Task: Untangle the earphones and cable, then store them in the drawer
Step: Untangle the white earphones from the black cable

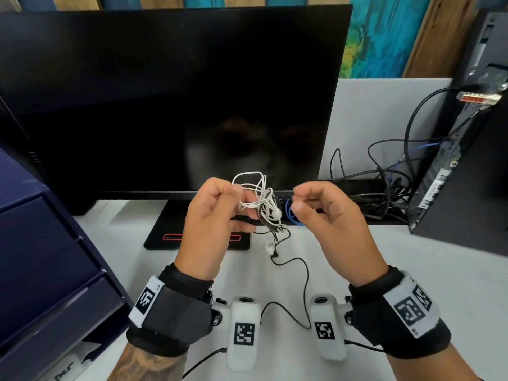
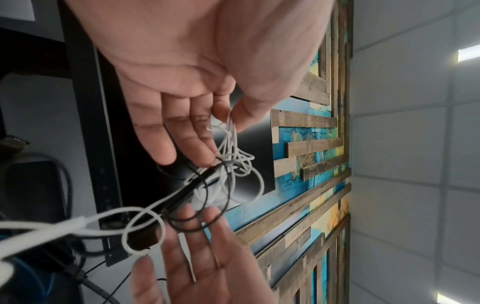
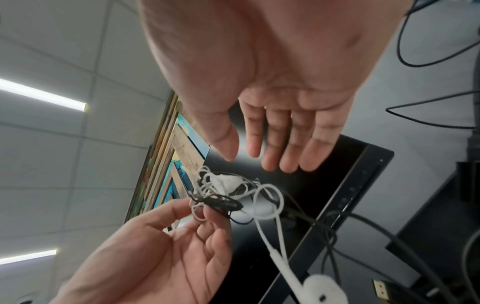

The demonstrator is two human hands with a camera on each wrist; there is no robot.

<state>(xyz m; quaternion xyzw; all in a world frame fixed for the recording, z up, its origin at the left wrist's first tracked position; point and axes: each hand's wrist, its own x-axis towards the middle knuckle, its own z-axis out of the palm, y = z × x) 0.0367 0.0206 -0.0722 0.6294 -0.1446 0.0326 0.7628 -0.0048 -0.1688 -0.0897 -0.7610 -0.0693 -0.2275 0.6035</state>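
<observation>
Left hand: the left hand (image 1: pixel 213 215) is raised above the tabletop (image 1: pixel 384 257), its grip pinching white loops of the tangle between thumb and fingertips (image 2: pixel 223 115).
Right hand: the right hand (image 1: pixel 324 213) hovers just beside the bundle, fingers loosely curled, its grip narrow and holding nothing.
Tangle: white earphones (image 1: pixel 261 199) knotted with a thin black cable (image 1: pixel 303 273), held in front of a dark monitor (image 1: pixel 170 100); one earbud (image 3: pixel 322 292) dangles below, blurred.
Cable run: the black cable trails down to the tabletop between the wrists.
Drawer: a dark blue drawer unit (image 1: pixel 41 257) at left, cut off by the frame edge.
Hidden: the knot's inner crossings cannot be made out.
Writing: the left wristband (image 1: pixel 148 301) reads "LS" beside its square code marker.
</observation>
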